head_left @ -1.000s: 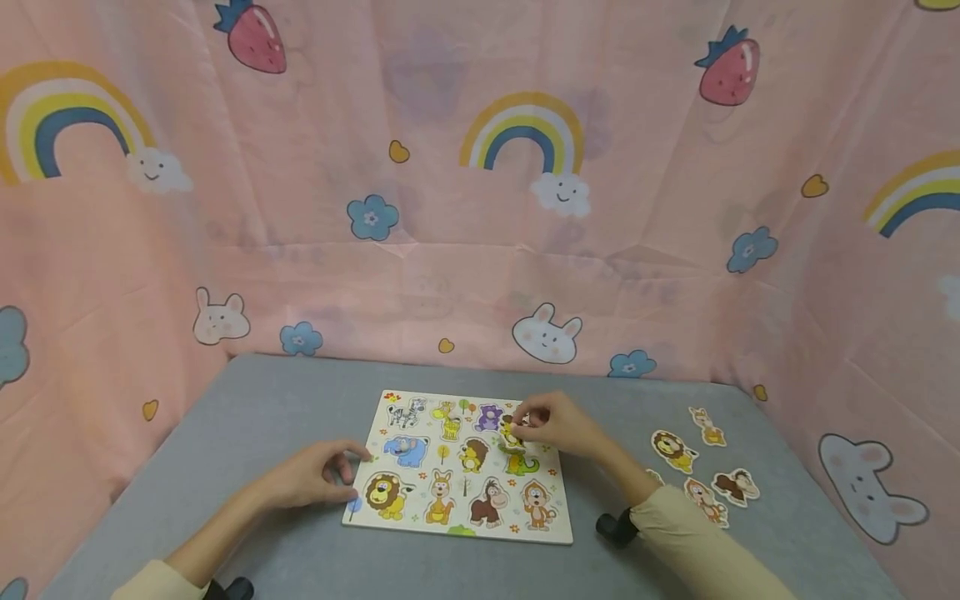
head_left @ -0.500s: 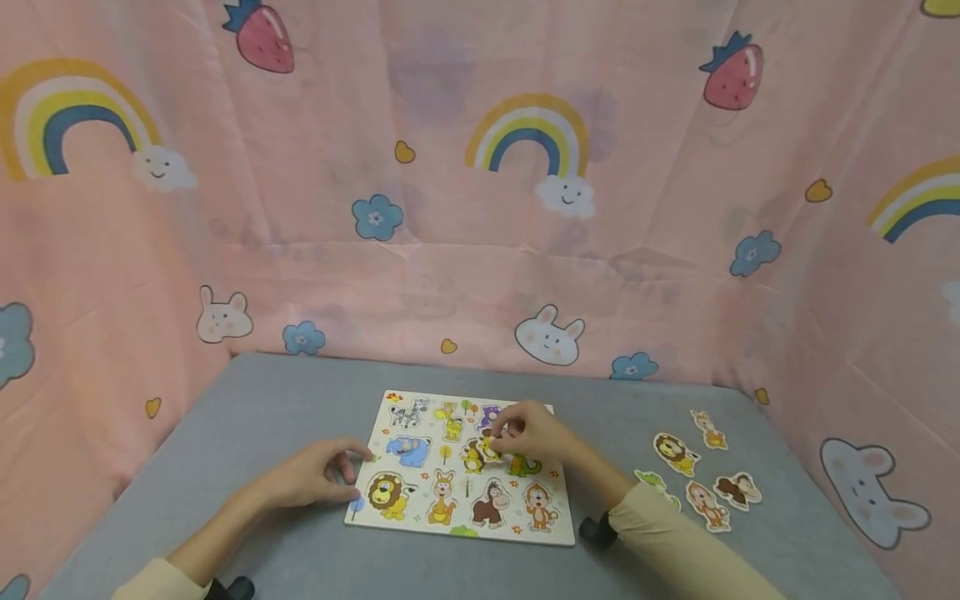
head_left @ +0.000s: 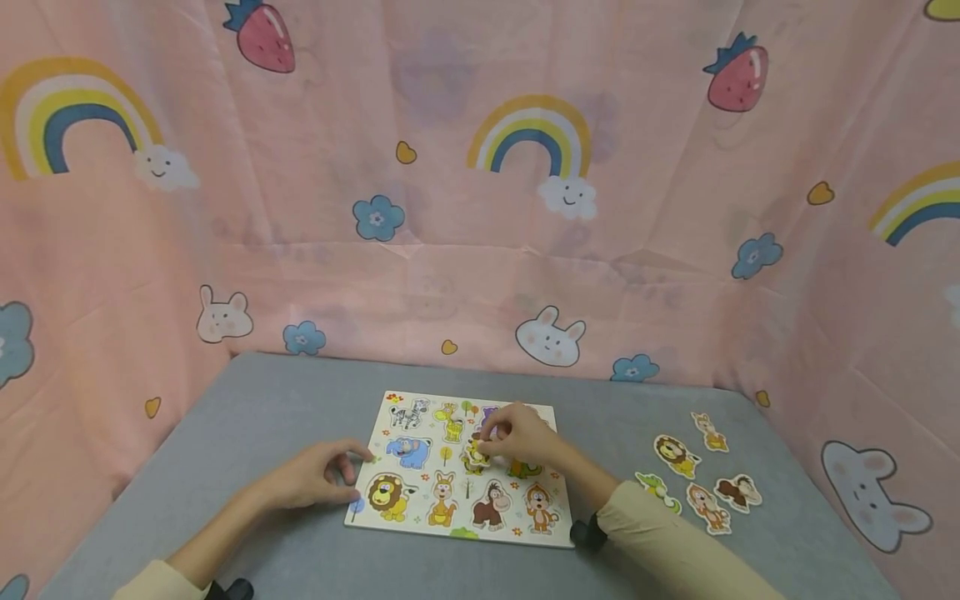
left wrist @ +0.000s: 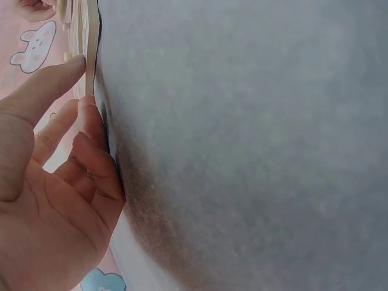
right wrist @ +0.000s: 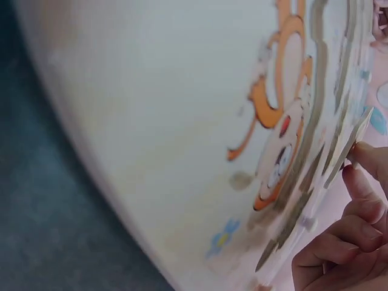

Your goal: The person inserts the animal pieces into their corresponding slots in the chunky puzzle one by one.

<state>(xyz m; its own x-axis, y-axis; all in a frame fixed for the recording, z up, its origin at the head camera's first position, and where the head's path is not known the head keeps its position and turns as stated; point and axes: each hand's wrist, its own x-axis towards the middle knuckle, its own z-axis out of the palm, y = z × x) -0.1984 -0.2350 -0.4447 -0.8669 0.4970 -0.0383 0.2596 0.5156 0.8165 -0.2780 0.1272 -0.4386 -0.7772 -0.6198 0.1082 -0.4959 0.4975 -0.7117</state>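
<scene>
The right hand (head_left: 521, 435) hovers over the middle of the puzzle board (head_left: 457, 469), its fingers curled and pinching a small yellow animal piece (head_left: 476, 451) by its edge. In the right wrist view the fingertips (right wrist: 364, 176) grip the thin rim of that piece, which stands tilted just above the board's printed face. Directly under the pinch lies the centre slot of the board; a giraffe picture (head_left: 452, 422) sits just beyond the grip, a brown gorilla picture (head_left: 491, 503) just nearer the person, and a blue elephant picture (head_left: 408, 451) off to the grip's left.

The left hand (head_left: 318, 477) rests on the grey table (head_left: 247, 433) at the board's left edge, fingers loosely bent and holding nothing; in the left wrist view its fingertips (left wrist: 91, 121) touch the board's side.

Well to the right of the pinching hand, loose cut-out animals lie on the table, a lion piece (head_left: 674, 453) and a brown monkey piece (head_left: 738, 490) among them. A pink patterned cloth (head_left: 480, 208) hangs behind and around the table
</scene>
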